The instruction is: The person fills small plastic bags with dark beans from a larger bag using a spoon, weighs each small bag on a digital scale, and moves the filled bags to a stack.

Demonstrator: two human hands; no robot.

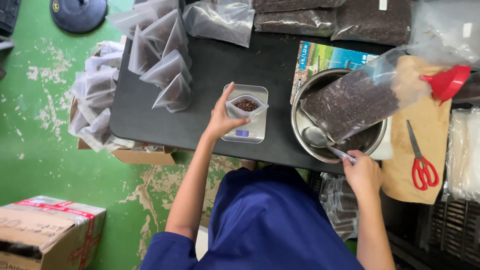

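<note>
My left hand [220,119] grips the side of a small clear pouch [245,106] holding a little dark granular stuff. The pouch stands on a small silver kitchen scale [252,131] on the black table [240,60]. My right hand [362,172] holds the handle of a metal spoon [320,138] whose bowl rests inside a steel bowl [302,120]. A large clear bag [360,100] of the same dark material lies tilted in the steel bowl.
Filled pouches [165,60] stand in a row on the table's left. More pouches fill a box [97,100] on the green floor. Red scissors [422,165] and a red funnel [447,82] sit at right. A taped cardboard box [47,230] lies lower left.
</note>
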